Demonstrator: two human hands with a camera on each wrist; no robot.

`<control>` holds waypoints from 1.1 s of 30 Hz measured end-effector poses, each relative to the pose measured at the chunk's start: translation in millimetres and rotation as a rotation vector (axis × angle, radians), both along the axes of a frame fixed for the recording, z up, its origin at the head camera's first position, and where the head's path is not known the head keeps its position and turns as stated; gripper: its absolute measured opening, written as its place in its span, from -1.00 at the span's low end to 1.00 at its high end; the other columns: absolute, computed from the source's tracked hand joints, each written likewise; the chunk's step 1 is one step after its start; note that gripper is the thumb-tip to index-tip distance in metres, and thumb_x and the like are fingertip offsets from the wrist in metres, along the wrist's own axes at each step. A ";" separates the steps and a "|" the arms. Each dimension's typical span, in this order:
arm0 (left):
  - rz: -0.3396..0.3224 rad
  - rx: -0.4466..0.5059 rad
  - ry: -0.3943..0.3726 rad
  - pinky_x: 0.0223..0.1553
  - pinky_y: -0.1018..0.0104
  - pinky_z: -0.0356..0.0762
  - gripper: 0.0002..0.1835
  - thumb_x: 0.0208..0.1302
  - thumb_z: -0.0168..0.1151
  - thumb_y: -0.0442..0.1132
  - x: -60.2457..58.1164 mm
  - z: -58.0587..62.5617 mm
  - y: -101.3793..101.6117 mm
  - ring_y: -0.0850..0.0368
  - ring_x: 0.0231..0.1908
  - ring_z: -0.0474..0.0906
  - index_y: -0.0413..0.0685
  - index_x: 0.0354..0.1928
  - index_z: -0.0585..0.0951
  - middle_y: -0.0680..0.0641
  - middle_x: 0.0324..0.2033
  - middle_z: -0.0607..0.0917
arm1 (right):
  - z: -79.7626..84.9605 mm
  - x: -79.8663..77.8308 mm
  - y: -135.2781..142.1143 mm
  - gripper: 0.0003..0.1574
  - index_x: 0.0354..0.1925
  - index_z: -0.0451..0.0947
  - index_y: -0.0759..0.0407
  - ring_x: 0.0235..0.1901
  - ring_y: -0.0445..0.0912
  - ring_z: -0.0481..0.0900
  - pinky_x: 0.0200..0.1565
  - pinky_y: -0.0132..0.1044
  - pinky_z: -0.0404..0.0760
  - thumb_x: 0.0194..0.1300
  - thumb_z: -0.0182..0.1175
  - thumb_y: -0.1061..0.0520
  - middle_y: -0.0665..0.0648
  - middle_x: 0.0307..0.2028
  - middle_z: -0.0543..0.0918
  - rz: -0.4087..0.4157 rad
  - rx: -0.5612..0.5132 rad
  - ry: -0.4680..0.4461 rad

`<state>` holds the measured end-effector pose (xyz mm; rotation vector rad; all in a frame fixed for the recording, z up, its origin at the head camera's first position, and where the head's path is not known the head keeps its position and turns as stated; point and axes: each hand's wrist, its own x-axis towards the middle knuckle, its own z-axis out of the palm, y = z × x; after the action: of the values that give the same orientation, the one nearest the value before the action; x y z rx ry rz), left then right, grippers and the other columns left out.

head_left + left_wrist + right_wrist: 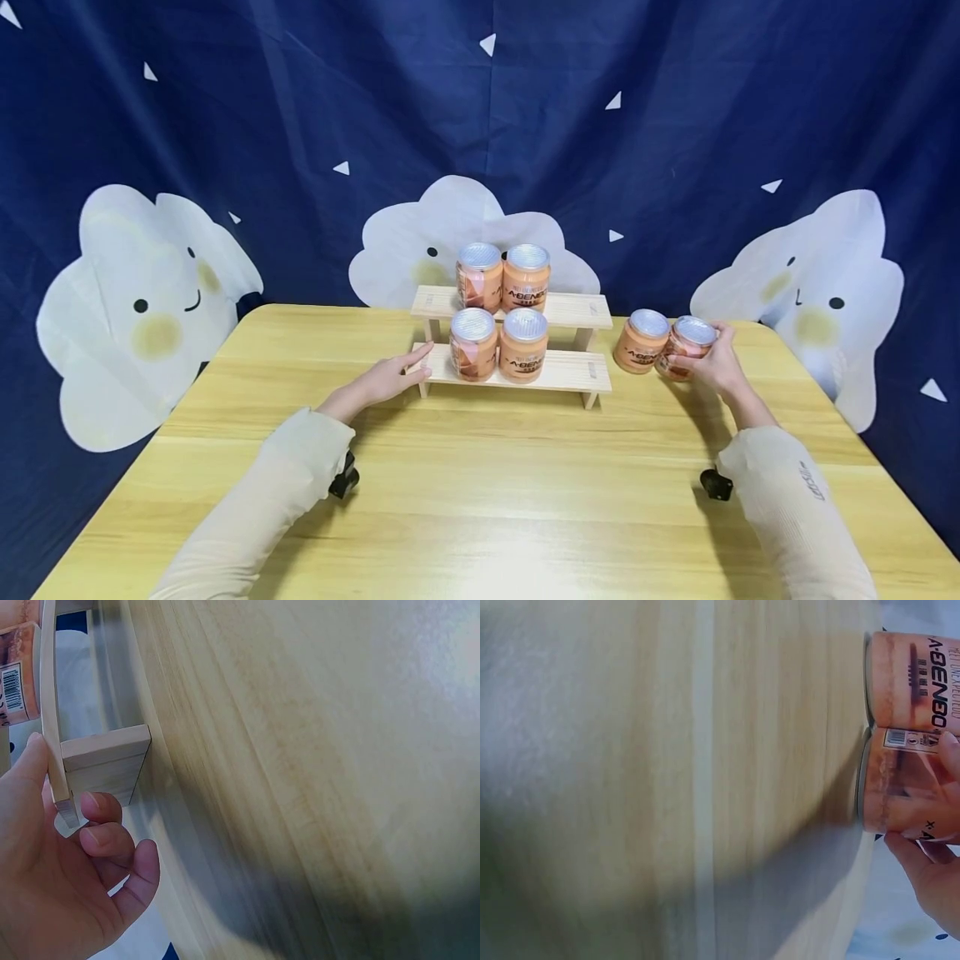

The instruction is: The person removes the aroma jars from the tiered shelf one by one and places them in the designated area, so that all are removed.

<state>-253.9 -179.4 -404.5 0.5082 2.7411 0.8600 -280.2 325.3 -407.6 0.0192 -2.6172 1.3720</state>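
My right hand [717, 362] grips an orange jar [904, 784] with a clear ridged lid, thumb on one side and fingers on the other. This jar stands on the table, touching a second orange jar [642, 343] to its left. At the left end of a two-tier wooden shelf [573, 369], my left hand [71, 862] pinches the lower board, its thumb on top and its fingers curled below. Two jars [523, 346] stand side by side on the lower tier, and two more jars [527, 277] on the upper tier.
The light wooden table [480, 483] extends around the shelf. Behind it hangs a dark blue curtain [420, 92] with white clouds and small triangles. A black wrist camera [716, 484] hangs under the right sleeve, another black camera [345, 477] by the left one.
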 end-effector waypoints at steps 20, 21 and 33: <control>0.000 0.005 -0.005 0.22 -0.14 0.10 -0.36 0.37 -0.10 0.04 1.0 1.1 0.3 -0.37 0.22 0.15 -0.03 0.40 0.06 -0.39 0.27 0.18 | 56.9 24.3 -29.7 0.03 0.37 -0.17 0.26 0.22 0.19 0.07 0.17 0.12 0.14 0.11 0.22 0.27 0.41 0.21 0.14 -0.036 -0.108 0.202; -0.001 0.004 -0.003 0.22 -0.14 0.10 -0.36 0.37 -0.11 0.04 1.3 1.1 0.1 -0.38 0.22 0.15 -0.03 0.40 0.06 -0.39 0.27 0.18 | 57.5 24.1 -36.4 0.03 0.37 -0.16 0.27 0.22 0.18 0.09 0.16 0.09 0.17 0.09 0.22 0.30 0.41 0.20 0.16 -0.009 -0.107 0.209; 0.007 0.005 -0.013 0.22 -0.14 0.10 -0.36 0.37 -0.10 0.05 1.3 2.6 1.7 -0.37 0.22 0.16 0.00 0.40 0.06 -0.37 0.27 0.19 | 51.0 34.7 -124.2 0.00 0.33 -0.08 0.32 0.18 0.22 0.21 0.14 0.03 0.25 0.04 0.25 0.43 0.42 0.16 0.22 0.349 -0.154 0.158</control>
<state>-252.6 -177.7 -401.9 0.4930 2.7308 0.8688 -245.5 201.1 -356.6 0.5631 -2.4496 1.6019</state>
